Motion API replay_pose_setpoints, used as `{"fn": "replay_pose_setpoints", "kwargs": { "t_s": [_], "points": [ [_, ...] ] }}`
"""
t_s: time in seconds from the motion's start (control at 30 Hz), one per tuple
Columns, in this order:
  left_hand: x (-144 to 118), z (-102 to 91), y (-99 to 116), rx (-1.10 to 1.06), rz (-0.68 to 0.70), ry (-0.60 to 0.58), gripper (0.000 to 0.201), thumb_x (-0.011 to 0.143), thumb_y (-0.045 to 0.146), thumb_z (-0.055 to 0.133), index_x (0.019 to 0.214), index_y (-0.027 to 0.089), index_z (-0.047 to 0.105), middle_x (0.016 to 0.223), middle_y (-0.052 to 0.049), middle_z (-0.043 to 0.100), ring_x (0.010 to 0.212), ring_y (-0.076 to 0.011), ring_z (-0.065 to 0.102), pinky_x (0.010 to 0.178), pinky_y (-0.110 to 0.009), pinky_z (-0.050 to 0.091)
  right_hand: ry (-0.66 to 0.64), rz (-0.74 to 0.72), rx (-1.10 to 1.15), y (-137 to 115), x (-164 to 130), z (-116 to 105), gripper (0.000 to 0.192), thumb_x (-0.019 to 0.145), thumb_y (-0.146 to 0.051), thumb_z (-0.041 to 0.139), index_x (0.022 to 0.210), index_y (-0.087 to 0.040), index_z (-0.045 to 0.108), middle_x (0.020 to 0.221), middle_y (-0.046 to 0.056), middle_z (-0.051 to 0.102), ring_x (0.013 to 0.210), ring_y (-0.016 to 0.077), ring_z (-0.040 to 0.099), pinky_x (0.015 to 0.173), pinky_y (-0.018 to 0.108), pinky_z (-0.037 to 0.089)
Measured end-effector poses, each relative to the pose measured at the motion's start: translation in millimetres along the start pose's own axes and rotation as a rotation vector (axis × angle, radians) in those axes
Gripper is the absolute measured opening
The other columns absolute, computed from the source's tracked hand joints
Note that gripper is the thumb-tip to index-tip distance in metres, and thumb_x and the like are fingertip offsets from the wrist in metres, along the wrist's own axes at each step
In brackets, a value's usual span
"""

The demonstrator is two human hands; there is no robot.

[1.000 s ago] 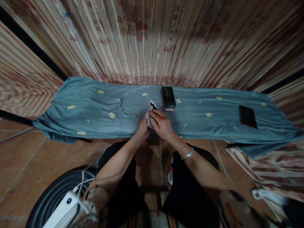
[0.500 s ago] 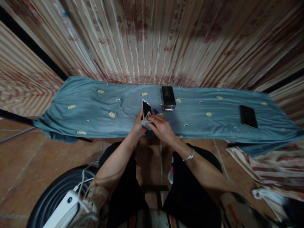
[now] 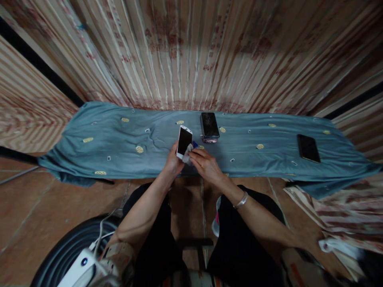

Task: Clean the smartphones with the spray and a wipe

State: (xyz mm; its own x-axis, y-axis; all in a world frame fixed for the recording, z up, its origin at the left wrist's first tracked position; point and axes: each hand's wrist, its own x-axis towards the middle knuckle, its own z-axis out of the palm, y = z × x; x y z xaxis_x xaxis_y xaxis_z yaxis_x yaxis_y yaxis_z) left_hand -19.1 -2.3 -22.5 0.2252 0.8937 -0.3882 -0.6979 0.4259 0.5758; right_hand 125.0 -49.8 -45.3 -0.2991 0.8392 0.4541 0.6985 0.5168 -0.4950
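Note:
My left hand (image 3: 173, 161) is closed around the lower part of a white smartphone (image 3: 184, 140), whose dark screen faces up toward me. Pinched in the fingers of my right hand (image 3: 207, 164) is a crumpled pale cloth (image 3: 187, 154), which lies against the phone's lower right edge. A small blue object (image 3: 194, 144) shows just behind the right fingers; its kind cannot be made out. Beyond my hands stands a stack of phones (image 3: 210, 125), the top one with its black screen up.
A blue-green patterned cloth (image 3: 254, 163) covers the narrow table. Another dark phone (image 3: 308, 148) lies toward its right end. A striped curtain (image 3: 185, 56) hangs behind. On the floor at lower left are a black coil (image 3: 56, 247) and a white power bank (image 3: 78, 267) with cables.
The phone has turned so that its screen shows more fully. My right hand has drawn the cloth from over the screen to the phone's lower right edge.

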Motion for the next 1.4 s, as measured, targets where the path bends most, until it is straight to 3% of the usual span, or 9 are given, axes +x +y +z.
{"fn": "replay_pose_setpoints", "kwargs": {
  "t_s": [0.07,0.27,0.53,0.67,0.8,0.97,1.13,1.2,1.4],
  "points": [
    [0.7,-0.9,-4.5,-0.017,-0.006,0.023,0.039,0.103,0.027,0.043,0.082,0.014,0.074,0.073,-0.004,0.074,0.063,-0.0137,0.067,0.069,-0.024,0.053,0.020,0.011,-0.010,0.1,1.4,2.0,0.035,0.106,-0.027,0.050,0.131,-0.023,0.074,0.131,0.012,0.072,0.125,0.0270,0.066,0.112,0.046,0.056],
    [0.2,-2.4,-17.7,0.001,-0.012,0.011,0.024,0.097,0.023,0.055,0.093,0.014,0.076,0.087,-0.005,0.078,0.081,-0.0148,0.071,0.086,-0.026,0.053,0.079,0.046,-0.061,9.0,9.3,7.9,0.040,0.105,-0.025,0.048,0.139,-0.019,0.068,0.138,0.017,0.067,0.127,0.0305,0.064,0.116,0.052,0.052],
    [-8.7,2.0,-28.2,0.103,-0.078,-0.022,0.021,0.096,0.027,0.059,0.084,0.016,0.073,0.070,-0.002,0.072,0.094,-0.0223,0.075,0.094,-0.035,0.056,0.117,0.111,-0.136,28.4,23.4,4.7,0.046,0.104,-0.018,0.043,0.146,-0.012,0.061,0.144,0.022,0.063,0.133,0.0325,0.060,0.119,0.057,0.048],
    [-9.5,3.6,-31.0,0.066,-0.088,0.010,0.017,0.095,0.026,0.061,0.091,0.016,0.074,0.084,-0.004,0.077,0.107,-0.0227,0.074,0.101,-0.035,0.055,0.122,0.097,-0.160,25.0,23.9,2.0,0.048,0.102,-0.015,0.042,0.147,-0.013,0.061,0.144,0.021,0.062,0.132,0.0328,0.059,0.118,0.057,0.049],
    [-4.6,1.9,-27.6,-0.002,-0.045,0.085,0.018,0.096,0.023,0.059,0.099,0.014,0.075,0.091,-0.004,0.077,0.109,-0.0188,0.072,0.104,-0.030,0.051,0.089,0.029,-0.163,6.1,17.6,5.2,0.047,0.104,-0.015,0.042,0.147,-0.014,0.060,0.144,0.019,0.062,0.130,0.0311,0.058,0.116,0.052,0.052],
    [-2.5,2.2,-19.6,-0.017,-0.048,0.146,0.025,0.098,0.035,0.061,0.099,0.015,0.077,0.101,-0.008,0.079,0.117,-0.0219,0.071,0.105,-0.029,0.052,0.077,-0.039,-0.162,-9.8,11.8,13.5,0.046,0.104,-0.016,0.045,0.148,-0.015,0.060,0.142,0.018,0.062,0.127,0.0283,0.060,0.113,0.046,0.055],
    [-12.2,10.6,-21.4,-0.017,-0.025,0.108,0.035,0.105,0.032,0.045,0.112,0.015,0.075,0.126,-0.011,0.076,0.141,-0.0213,0.058,0.119,-0.033,0.043,0.103,-0.019,-0.160,0.4,16.2,13.4,0.049,0.103,-0.014,0.045,0.150,-0.016,0.058,0.145,0.018,0.061,0.130,0.0289,0.059,0.115,0.049,0.054],
    [-16.2,12.7,-23.2,0.001,-0.037,0.057,0.033,0.104,0.031,0.048,0.118,0.015,0.074,0.131,-0.011,0.075,0.147,-0.0203,0.052,0.125,-0.034,0.037,0.118,-0.001,-0.162,6.7,19.5,11.3,0.050,0.102,-0.012,0.043,0.150,-0.013,0.058,0.146,0.019,0.061,0.133,0.0303,0.058,0.117,0.052,0.052],
    [-19.7,13.1,-20.2,0.037,-0.078,0.019,0.027,0.099,0.023,0.052,0.099,0.015,0.077,0.108,-0.011,0.082,0.135,-0.0236,0.064,0.122,-0.039,0.041,0.142,0.040,-0.140,19.4,29.9,9.5,0.053,0.103,-0.013,0.038,0.153,-0.010,0.054,0.149,0.022,0.060,0.137,0.0317,0.056,0.117,0.056,0.050]
  ]
}}
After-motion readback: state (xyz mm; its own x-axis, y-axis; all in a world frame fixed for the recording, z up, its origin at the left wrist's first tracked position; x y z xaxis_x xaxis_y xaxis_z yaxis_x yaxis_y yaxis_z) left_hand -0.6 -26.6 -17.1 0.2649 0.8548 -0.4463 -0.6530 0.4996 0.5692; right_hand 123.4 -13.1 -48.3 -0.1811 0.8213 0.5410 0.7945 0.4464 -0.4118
